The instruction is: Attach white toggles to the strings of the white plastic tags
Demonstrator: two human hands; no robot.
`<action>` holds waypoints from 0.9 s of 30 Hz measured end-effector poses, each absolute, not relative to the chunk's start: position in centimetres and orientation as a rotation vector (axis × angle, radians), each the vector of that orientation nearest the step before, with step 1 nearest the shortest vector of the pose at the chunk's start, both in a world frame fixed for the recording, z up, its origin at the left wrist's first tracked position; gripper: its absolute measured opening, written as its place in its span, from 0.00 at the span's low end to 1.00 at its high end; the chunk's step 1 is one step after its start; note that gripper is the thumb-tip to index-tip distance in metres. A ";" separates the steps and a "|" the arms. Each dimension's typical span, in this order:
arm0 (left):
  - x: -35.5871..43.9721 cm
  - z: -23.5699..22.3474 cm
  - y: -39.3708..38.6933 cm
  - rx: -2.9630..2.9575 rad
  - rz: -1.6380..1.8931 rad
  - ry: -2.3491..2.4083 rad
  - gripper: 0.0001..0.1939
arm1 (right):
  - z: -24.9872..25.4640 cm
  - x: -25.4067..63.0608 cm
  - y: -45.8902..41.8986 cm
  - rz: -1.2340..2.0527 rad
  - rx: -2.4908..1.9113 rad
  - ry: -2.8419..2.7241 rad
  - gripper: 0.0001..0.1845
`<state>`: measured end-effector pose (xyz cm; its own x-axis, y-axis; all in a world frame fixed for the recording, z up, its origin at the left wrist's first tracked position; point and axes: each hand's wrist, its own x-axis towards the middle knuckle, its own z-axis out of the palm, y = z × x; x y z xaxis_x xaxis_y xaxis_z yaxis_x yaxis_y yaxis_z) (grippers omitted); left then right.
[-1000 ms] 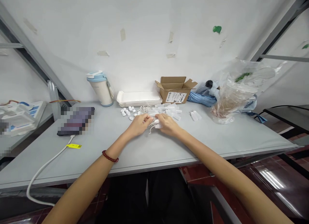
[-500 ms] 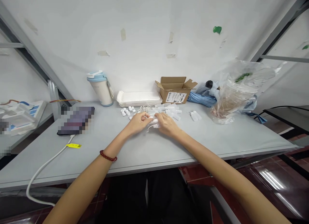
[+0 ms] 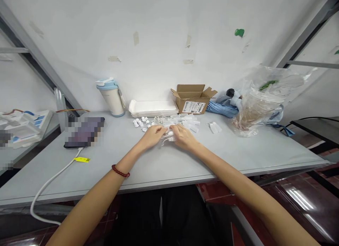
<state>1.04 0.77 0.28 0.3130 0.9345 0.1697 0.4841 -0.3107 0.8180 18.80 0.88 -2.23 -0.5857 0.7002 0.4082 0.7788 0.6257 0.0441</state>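
Close together above the middle of the table, my left hand (image 3: 152, 137) and my right hand (image 3: 183, 136) pinch a small white plastic piece with a cord (image 3: 170, 133) between them. The fingers of both are closed and hide much of it. A thin white string hangs below the fingertips. Just beyond my left hand lie several small white caps (image 3: 140, 122) and a tangle of white strings (image 3: 159, 119). Behind my right hand is a pile of translucent plastic pieces (image 3: 191, 121). Farther right lie a couple of translucent tag-like pieces (image 3: 214, 127).
Along the wall stand a tumbler (image 3: 111, 97), a stack of white trays or sheets (image 3: 153, 107) and an open cardboard box (image 3: 193, 104). Blue cloth (image 3: 224, 108) and a clear plastic bag with a cup (image 3: 261, 108) are right. A phone (image 3: 84, 132) with a white cable (image 3: 45, 189) lies left.
The fingers of my left hand have shifted slightly around the white piece. Both hands stay in nearly the same place, and the other things on the table have not moved.
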 end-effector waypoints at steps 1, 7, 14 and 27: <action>1.0 0.2 0.8 1.928 0.873 1.258 0.21 | -2.2 18.7 0.8 -0.310 -1.188 -2.505 0.20; 0.8 -0.1 0.9 1.866 0.824 1.285 0.17 | -1.8 18.8 0.8 -0.295 -1.264 -2.508 0.19; 1.7 0.4 0.4 1.543 0.908 1.227 0.18 | -1.7 18.7 0.7 -0.307 -1.259 -2.516 0.19; 0.3 1.9 0.6 1.280 1.061 1.046 0.15 | -1.1 18.4 0.3 -0.327 -1.430 -2.570 0.16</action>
<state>0.32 0.62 1.93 0.2041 0.9789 -0.0051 -0.0189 0.0092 0.9998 18.42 0.26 -1.10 -0.5201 0.8125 0.2633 0.8525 0.5125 0.1027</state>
